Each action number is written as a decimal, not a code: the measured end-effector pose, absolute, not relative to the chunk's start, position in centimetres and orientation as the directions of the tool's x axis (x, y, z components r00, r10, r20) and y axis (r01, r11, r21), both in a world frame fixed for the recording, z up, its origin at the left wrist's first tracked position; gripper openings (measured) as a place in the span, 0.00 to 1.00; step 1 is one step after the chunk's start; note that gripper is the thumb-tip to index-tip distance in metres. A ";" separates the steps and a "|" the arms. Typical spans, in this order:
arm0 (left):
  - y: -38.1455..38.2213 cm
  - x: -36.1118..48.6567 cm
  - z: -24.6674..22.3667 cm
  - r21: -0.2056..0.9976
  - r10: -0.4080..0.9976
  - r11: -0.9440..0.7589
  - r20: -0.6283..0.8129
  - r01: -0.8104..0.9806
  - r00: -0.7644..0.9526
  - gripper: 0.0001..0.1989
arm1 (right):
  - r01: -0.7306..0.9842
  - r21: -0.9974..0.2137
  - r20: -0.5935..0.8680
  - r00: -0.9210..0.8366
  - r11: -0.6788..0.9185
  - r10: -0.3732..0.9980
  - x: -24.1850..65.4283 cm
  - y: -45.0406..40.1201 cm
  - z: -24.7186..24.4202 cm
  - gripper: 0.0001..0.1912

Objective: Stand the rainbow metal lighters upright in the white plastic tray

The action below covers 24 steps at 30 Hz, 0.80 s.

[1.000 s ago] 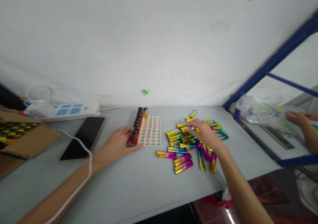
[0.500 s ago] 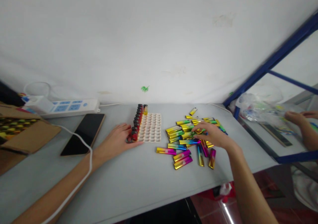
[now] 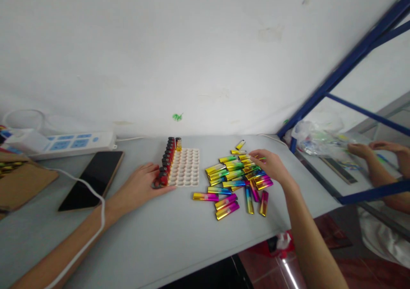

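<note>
My left hand (image 3: 147, 180) is curled around the left side of a white tray (image 3: 188, 169) with rows of round holes, its thumb along the front edge. Red pieces with black tops, like lighters (image 3: 167, 161), stand upright in the tray's leftmost column. One yellow piece with a dark top (image 3: 178, 144) stands beside them at the back. My right hand (image 3: 269, 164) is at the far right of a pile of shiny rainbow-coloured lighter-shaped pieces (image 3: 235, 174). Its fingers are bent together with the tips down on the pile; what they pinch is hidden.
A phone (image 3: 92, 180), a white power strip (image 3: 77, 143) and a cardboard box (image 3: 28, 178) lie on the left. A white cable (image 3: 101, 208) crosses over my left forearm. Blue metal framing (image 3: 333, 75) stands at right; beyond it are another person's hands (image 3: 361, 150) and plastic bags (image 3: 307, 135).
The view has swung slightly right. My right hand has shifted from the middle of the pile towards its far right edge. My left hand stays at the tray.
</note>
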State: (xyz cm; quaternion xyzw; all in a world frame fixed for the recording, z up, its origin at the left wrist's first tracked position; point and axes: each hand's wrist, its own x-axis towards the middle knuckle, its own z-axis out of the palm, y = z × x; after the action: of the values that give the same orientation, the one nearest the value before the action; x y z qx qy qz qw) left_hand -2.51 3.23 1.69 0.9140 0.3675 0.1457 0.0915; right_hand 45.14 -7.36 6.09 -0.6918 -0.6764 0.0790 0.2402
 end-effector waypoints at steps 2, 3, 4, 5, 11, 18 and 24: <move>3.3 -2.5 1.6 0.288 0.704 -0.708 0.213 0.645 0.678 0.30 | 0.922 -0.386 0.211 0.107 -0.017 0.972 45.3 -5.8 6.3 0.11; 3.3 -2.5 1.6 0.294 0.705 -0.707 0.219 0.643 0.674 0.30 | 0.933 -0.358 0.196 0.112 -0.035 0.974 45.5 -5.0 6.4 0.10; 3.3 -2.5 1.6 0.300 0.706 -0.706 0.222 0.642 0.672 0.30 | 0.941 -0.335 0.171 0.115 -0.052 0.979 45.6 -4.2 6.5 0.10; 3.3 -2.5 1.6 0.305 0.707 -0.705 0.226 0.641 0.670 0.29 | 0.945 -0.321 0.128 0.116 -0.069 0.985 45.6 -3.4 6.6 0.10; 3.2 -2.3 1.9 0.330 0.711 -0.699 0.217 0.635 0.669 0.29 | 0.940 -0.321 -0.126 0.079 -0.116 0.989 45.9 0.3 6.7 0.10; 3.0 -2.3 2.1 0.303 0.706 -0.704 0.208 0.642 0.676 0.29 | 0.895 -0.445 -0.112 -0.014 -0.038 0.994 46.2 0.5 7.2 0.15; 3.0 -2.2 1.9 0.283 0.706 -0.707 0.226 0.648 0.671 0.30 | 0.490 -0.872 0.056 0.056 0.021 0.997 42.8 -1.5 7.2 0.26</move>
State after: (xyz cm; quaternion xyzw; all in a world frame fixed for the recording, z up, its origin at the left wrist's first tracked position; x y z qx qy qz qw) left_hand -2.21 2.95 1.90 0.9096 0.3723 0.1609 0.0900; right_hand 42.76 -1.50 7.24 -0.6169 -0.6024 0.3302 0.3842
